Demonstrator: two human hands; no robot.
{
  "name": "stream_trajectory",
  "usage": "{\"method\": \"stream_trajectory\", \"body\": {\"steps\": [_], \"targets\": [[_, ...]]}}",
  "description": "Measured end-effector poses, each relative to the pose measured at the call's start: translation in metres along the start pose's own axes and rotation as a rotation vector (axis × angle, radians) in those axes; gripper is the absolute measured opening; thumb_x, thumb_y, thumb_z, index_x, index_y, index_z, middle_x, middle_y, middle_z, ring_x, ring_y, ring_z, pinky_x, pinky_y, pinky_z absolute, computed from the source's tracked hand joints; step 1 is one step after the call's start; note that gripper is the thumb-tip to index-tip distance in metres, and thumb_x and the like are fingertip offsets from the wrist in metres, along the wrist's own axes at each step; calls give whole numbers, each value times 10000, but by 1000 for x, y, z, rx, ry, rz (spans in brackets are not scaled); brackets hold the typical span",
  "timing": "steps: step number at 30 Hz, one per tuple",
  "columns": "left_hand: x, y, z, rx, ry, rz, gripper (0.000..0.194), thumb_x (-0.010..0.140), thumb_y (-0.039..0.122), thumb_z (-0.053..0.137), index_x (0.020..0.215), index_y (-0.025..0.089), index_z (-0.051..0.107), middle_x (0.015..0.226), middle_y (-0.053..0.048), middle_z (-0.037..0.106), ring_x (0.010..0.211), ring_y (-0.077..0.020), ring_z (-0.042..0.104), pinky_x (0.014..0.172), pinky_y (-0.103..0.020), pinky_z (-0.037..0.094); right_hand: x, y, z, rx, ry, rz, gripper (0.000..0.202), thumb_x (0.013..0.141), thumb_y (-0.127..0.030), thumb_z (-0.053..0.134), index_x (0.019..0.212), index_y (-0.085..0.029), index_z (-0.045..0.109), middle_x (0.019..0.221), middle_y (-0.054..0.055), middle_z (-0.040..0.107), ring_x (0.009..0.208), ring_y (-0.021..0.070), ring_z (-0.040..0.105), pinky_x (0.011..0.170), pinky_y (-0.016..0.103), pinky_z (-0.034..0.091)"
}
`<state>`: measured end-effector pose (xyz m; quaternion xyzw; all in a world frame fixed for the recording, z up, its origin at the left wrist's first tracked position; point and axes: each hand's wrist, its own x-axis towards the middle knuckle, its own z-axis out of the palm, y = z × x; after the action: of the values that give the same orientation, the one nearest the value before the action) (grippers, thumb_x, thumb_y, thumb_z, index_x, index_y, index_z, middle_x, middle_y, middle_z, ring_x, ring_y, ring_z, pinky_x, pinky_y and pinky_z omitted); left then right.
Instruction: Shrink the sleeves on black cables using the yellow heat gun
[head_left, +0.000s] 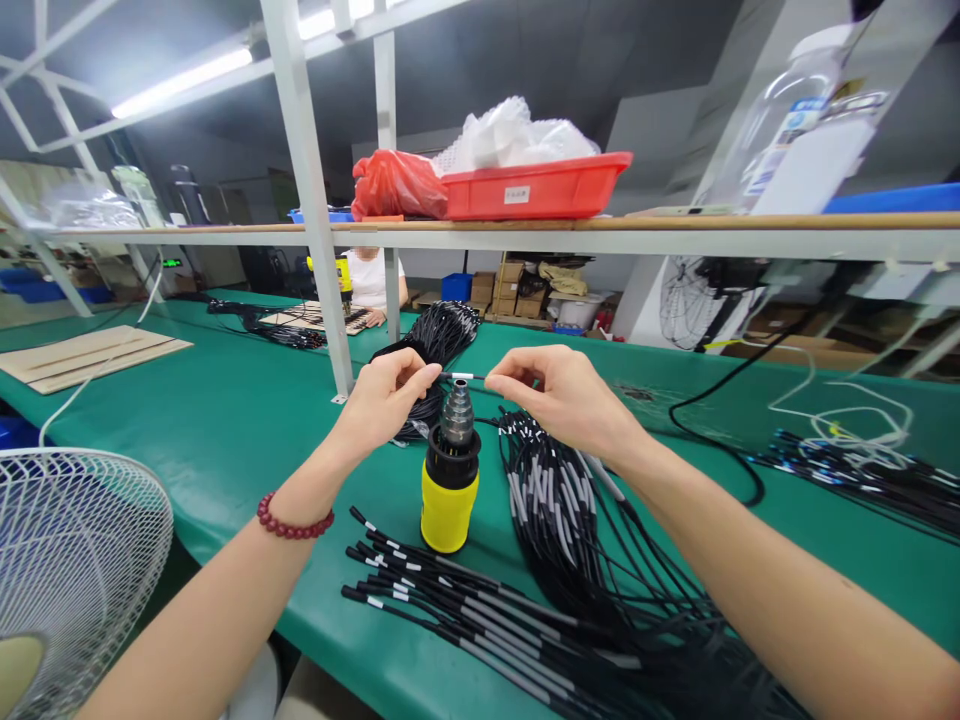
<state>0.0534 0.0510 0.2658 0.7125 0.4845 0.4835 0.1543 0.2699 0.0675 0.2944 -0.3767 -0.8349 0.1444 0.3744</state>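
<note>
left hand [386, 400] and right hand [559, 395] pinching a thin cable [465, 376], seemingly white-sleeved, above upright heat gun [451, 478]

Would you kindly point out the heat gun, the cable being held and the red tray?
heat gun [448, 505]: head view, yellow body.
cable [463, 376]: head view, white sleeve between the hands.
red tray [536, 190]: head view, front wall.

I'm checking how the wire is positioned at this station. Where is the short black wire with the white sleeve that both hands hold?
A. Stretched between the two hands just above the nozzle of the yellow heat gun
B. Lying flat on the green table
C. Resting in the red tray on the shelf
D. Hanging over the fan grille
A: the left hand and right hand pinch the wire at either end, directly above the metal nozzle of the upright yellow heat gun.
</note>
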Motion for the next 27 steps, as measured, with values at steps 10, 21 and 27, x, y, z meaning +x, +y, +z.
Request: {"method": "stream_trajectory", "body": {"steps": [10,21,27], "targets": [[-23,18,-8,-78,37,3,211,897,354,614,767,192,576,738,19,587,693,-124,520,639,-255,383,-18,-15,1,97,21,5,204,859,-293,622,720,-155,681,654,1,637,570,112,484,539,252,347],[-128,11,-11,-213,62,-189,495,1025,520,335,699,213,545,699,-3,554,710,-166,516,714,-293,370,-87,-43,38,265,-244,46,414,1020,-405,442,727,-190,640,539,-41,439,496,105,355,499,255,258],[-169,6,-10,-389,147,-320,389,987,557,421,844,237,591,754,-12,555,768,-182,513,736,-283,392,-108,-46,75,443,-310,164,485,1015,-521,417,730,-192,631,542,-52,348,474,103,276,465,257,195]]}}
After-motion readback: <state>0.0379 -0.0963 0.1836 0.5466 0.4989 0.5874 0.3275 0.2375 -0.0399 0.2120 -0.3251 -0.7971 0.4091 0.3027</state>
